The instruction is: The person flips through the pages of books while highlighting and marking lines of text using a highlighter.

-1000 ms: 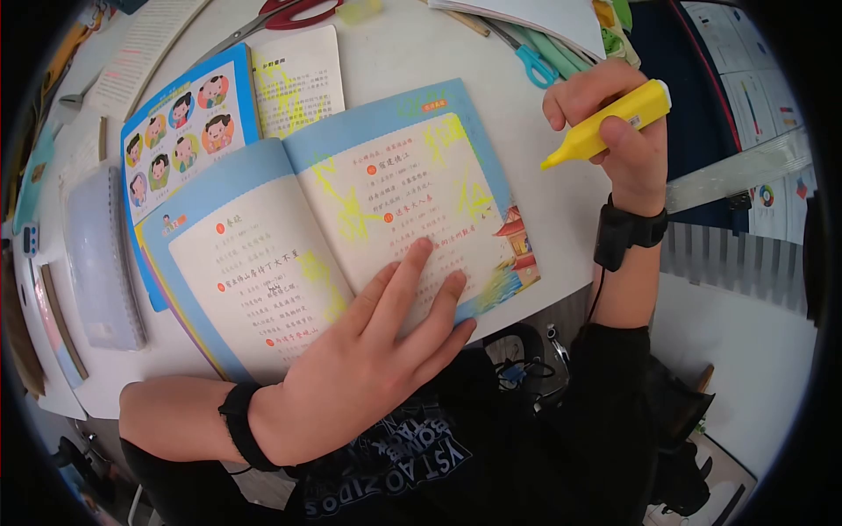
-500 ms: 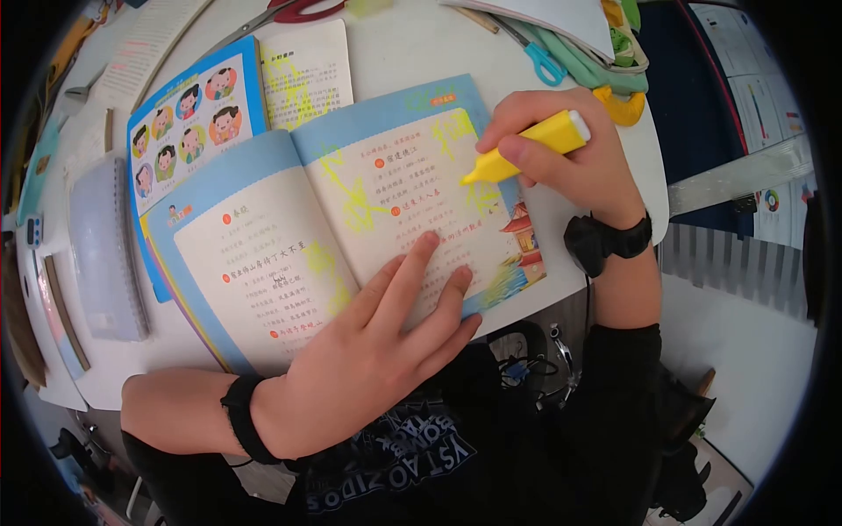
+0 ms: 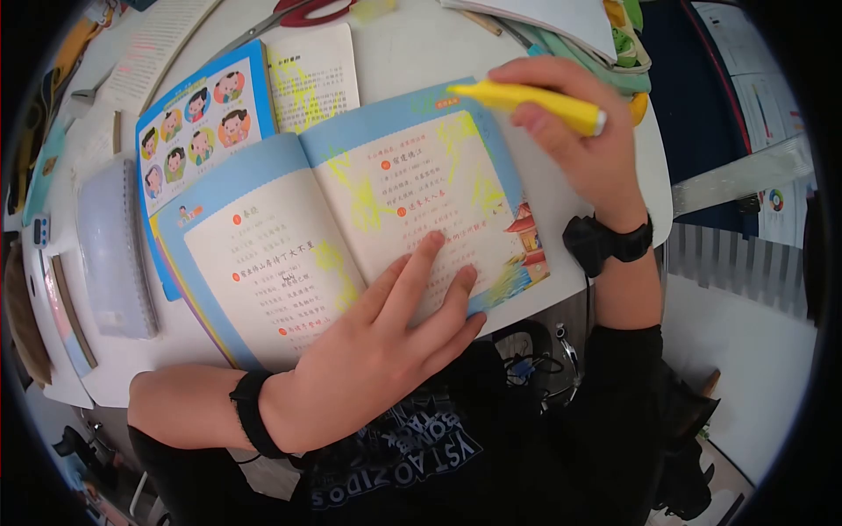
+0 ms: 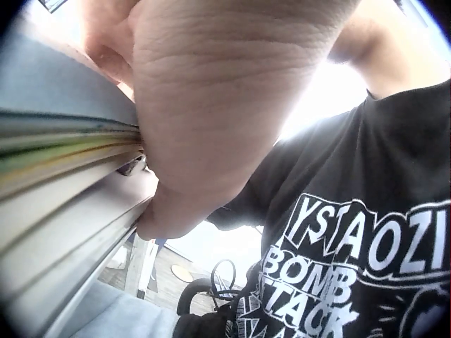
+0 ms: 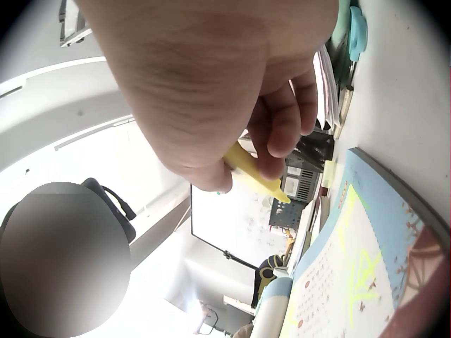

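Note:
My left hand (image 3: 373, 351) lies across the lower part of an open poetry book (image 3: 289, 162), its fingers stretched over the right page. In the left wrist view the thumb side of that hand (image 4: 204, 105) hangs down at the book's near edge. A yellow highlighter (image 3: 544, 101) is held between the thumb and fingers of my right hand (image 3: 583, 131), at the book's upper right corner. Its narrow tip points left and overlaps the blue top border in the head view; in the right wrist view it appears off the page. Yellow scribbles (image 3: 364, 206) mark both pages.
A blue booklet (image 3: 197, 149) with cartoon children and a yellow-marked printed sheet (image 3: 316, 74) lie partly under the book. Red-handled scissors (image 3: 311, 10) are at the back. A spiral notebook (image 3: 114, 245) is on the left. A green pencil case (image 3: 614, 70) stands back right.
The right hand has come left from beside the book, lowered the highlighter toward the right page, then moved up to its top edge. The left hand stays on the book.

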The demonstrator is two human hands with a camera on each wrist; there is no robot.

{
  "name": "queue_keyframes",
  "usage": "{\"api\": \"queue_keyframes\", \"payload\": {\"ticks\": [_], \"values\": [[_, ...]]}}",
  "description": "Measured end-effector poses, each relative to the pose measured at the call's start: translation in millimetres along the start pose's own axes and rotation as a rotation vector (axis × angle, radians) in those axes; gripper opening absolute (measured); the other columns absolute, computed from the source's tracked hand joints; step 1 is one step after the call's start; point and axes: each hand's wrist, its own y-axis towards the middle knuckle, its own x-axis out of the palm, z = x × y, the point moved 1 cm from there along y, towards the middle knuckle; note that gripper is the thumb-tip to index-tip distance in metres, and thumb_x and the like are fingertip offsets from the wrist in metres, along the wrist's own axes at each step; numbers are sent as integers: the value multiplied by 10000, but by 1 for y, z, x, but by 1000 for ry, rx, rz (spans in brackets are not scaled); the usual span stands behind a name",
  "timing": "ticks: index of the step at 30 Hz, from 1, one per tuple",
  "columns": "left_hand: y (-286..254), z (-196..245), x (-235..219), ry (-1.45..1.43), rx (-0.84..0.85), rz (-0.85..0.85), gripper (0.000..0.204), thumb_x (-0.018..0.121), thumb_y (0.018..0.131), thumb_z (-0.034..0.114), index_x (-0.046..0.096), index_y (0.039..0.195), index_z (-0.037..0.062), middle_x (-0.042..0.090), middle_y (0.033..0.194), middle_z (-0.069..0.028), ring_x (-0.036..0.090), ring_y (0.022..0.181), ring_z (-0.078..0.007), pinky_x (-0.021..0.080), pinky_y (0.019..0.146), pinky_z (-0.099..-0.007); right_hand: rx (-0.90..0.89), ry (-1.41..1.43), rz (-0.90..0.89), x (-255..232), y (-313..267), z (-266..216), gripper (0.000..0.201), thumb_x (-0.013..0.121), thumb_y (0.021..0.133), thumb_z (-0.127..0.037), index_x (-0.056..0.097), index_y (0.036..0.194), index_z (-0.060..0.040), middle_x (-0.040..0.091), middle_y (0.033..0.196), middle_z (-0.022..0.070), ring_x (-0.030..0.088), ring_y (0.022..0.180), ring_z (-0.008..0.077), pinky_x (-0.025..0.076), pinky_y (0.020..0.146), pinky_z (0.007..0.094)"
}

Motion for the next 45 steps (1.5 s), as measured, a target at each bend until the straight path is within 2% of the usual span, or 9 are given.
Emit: {"api": "queue_keyframes", "payload": {"ticks": [8, 17, 20, 23, 24, 28, 35, 43, 45], "values": [[-2, 3, 6, -20, -25, 19, 506, 635, 850, 237, 642, 1355, 238, 539, 1452, -101, 481, 1418, -479, 524, 1108, -463, 10, 45, -401, -2, -1, -4, 117, 723, 931, -116, 742, 953, -2, 748, 886, 90, 686, 786, 168, 530, 727, 287], [1, -1, 2, -9, -13, 26, 518, 650, 841, 226, 638, 1358, 231, 540, 1449, -102, 495, 1403, -480, 530, 1101, -467, 43, 104, -435, -3, -1, -4, 140, 711, 945, -145, 734, 946, -7, 728, 861, 66, 658, 774, 149, 509, 719, 269], [-3, 3, 6, -24, -20, 17, 514, 644, 852, 228, 633, 1366, 230, 541, 1449, -100, 495, 1405, -479, 531, 1101, -470, 191, -48, -121, -2, -3, -1, 190, 688, 1015, -167, 723, 1139, -28, 751, 1094, 63, 661, 964, 114, 513, 865, 267], [-1, 0, 2, 31, 1, 37, 509, 637, 864, 223, 629, 1372, 231, 542, 1447, -103, 497, 1401, -479, 532, 1098, -472, 154, -77, 74, -4, 6, -15, 261, 649, 1029, -96, 619, 1274, -11, 628, 920, 25, 589, 823, 72, 457, 732, 205], [-1, 0, 2, 14, 2, 31, 509, 635, 867, 220, 628, 1376, 233, 541, 1448, -102, 497, 1399, -478, 533, 1096, -470, 214, 16, 364, 5, 14, -20, 327, 651, 1037, -136, 605, 1337, -14, 638, 866, 17, 569, 757, 62, 432, 674, 198], [1, -1, -1, 3, 6, 11, 514, 628, 873, 216, 624, 1386, 242, 531, 1462, -102, 494, 1402, -469, 536, 1089, -467, -66, -152, 86, 2, 4, 9, 253, 688, 1017, -171, 730, 1230, -42, 758, 1171, 82, 698, 1051, 192, 523, 944, 304], [0, 1, 2, 63, -4, 15, 539, 624, 871, 224, 608, 1409, 268, 513, 1479, -80, 496, 1411, -441, 539, 1081, -433, 1, 223, -376, -8, -4, 1, 180, 700, 1007, -193, 756, 983, -24, 779, 942, 74, 724, 849, 169, 556, 795, 292], [1, 2, 1, 69, 9, 39, 627, 696, 807, 215, 588, 1421, 285, 524, 1233, -121, 559, 1338, -394, 545, 1057, -402, 272, 38, -357, -3, -3, 1, 212, 697, 1013, -230, 760, 1003, -28, 757, 884, 36, 618, 716, 86, 490, 662, 258], [0, 3, 3, 92, 11, 23, 646, 710, 800, 220, 581, 1430, 283, 519, 1244, -127, 561, 1329, -395, 541, 1056, -403, 114, -20, -11, 0, -3, 17, 242, 696, 1016, -263, 762, 996, -32, 743, 870, 23, 553, 675, 67, 427, 603, 240]]}}
